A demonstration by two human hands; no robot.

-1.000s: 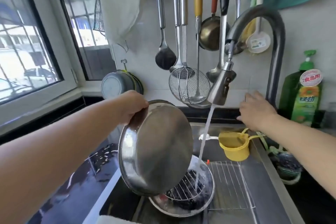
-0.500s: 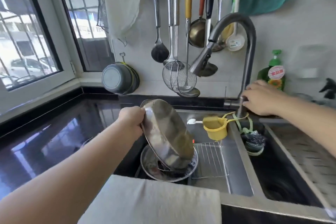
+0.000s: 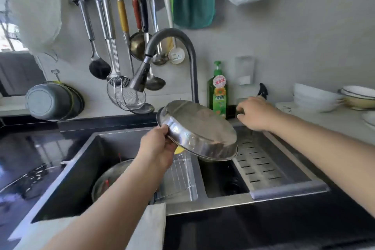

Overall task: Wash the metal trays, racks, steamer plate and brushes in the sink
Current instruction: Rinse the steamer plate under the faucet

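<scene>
Over the sink (image 3: 113,136), keep your left hand (image 3: 158,148) gripping the tray (image 3: 199,130) rim (tilted, draining) while your loose-fingered right hand (image 3: 254,113) reaches toward the counter.

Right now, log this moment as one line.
left hand: grips tray rim, tilted, over sink divider | right hand: reaching by soap bottle | faucet: no water seen

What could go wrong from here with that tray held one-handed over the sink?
1. The left hand grips the tilted metal tray by one rim edge only; if wet, it could slip and drop onto the slotted drain rack or the basin below.
2. The right hand reaches close to the green soap bottle and could knock it.
</scene>
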